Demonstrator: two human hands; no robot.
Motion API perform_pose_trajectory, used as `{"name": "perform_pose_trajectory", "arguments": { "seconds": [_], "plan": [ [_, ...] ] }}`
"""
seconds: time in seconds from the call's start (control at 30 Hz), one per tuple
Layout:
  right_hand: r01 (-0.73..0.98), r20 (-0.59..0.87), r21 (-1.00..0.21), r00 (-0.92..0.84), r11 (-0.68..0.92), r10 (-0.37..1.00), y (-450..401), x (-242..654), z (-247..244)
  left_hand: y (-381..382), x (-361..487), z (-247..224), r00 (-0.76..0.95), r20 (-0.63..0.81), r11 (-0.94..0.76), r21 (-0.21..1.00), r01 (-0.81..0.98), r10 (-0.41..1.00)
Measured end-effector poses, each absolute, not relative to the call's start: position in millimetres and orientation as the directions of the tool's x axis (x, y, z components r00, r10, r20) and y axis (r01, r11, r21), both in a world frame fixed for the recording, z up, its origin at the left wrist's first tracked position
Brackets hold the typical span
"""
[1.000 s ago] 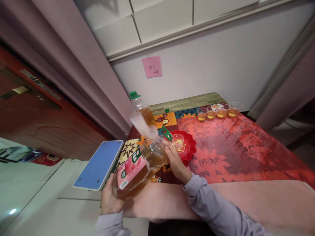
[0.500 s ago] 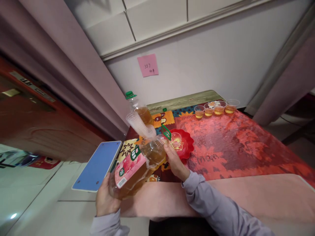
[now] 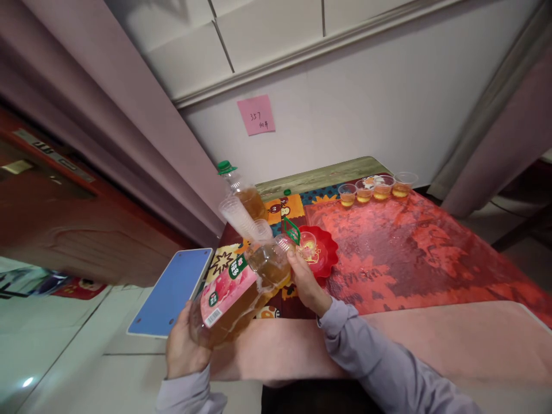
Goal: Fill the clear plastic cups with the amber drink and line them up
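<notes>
Our head view has shifted slightly since a second ago: the table (image 3: 431, 336) and wall (image 3: 353, 115) slide a little leftward in it, while we keep the pink-labelled drink bottle (image 3: 237, 290) in nearly the same place, left of the red scalloped dish (image 3: 329, 261).

From this head camera we see the bottle tilted, its neck raised toward the dish and amber liquid reaching its shoulder. Our left hand (image 3: 185, 345), well left of the dish, cups the base, its fingers wrapped around and partly hidden. Our right hand (image 3: 307, 282), at the dish's near left side, grips the neck; its thumb lies on the plastic and its other fingers are hidden from us. A green carry handle (image 3: 292, 231) juts from the neck at the dish's left edge.

Inside the dish sits a clear plastic cup (image 3: 307, 244); we cannot tell whether it holds liquid. Left of the dish slants a stack of clear cups (image 3: 237, 215), and farther behind it on that side stands a green-capped bottle (image 3: 250, 201). A loose green cap (image 3: 287, 192) lies behind the dish. To its right and rear, we see four cups of amber liquid (image 3: 382, 192) in a row.
</notes>
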State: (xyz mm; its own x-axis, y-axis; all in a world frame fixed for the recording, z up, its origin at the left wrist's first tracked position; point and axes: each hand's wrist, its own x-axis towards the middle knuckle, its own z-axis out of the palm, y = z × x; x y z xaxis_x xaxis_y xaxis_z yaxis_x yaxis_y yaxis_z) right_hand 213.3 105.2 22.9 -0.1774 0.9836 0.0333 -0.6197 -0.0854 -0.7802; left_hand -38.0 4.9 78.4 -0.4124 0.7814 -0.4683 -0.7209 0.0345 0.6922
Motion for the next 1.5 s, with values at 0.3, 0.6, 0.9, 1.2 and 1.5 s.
{"name": "perform_pose_trajectory", "arguments": {
  "seconds": [0.3,0.6,0.9,1.2,1.5],
  "plan": [
    [-0.623,0.026,-0.776,-0.193,-0.101,0.981,106.9,212.1,17.9,8.6,-16.2,98.7,-0.523,-0.457,0.064,0.793,-0.605,0.719],
    [-0.612,0.024,-0.784,-0.194,-0.102,0.981,107.2,213.5,21.2,8.7,-21.9,100.7,-0.513,-0.500,0.087,0.770,-0.633,0.698],
    [-0.620,0.027,-0.780,-0.161,-0.080,0.987,105.8,214.0,26.6,10.0,-24.6,101.6,-0.509,-0.506,0.098,0.770,-0.631,0.696],
    [-0.624,0.029,-0.777,-0.161,-0.079,0.987,106.8,212.3,23.6,8.7,-28.7,96.4,-0.477,-0.484,0.085,0.762,-0.642,0.733],
    [-0.650,0.030,-0.753,-0.190,-0.103,0.981,109.0,210.9,19.2,9.9,-41.1,87.9,-0.436,-0.489,0.081,0.730,-0.679,0.756]
  ]
}}
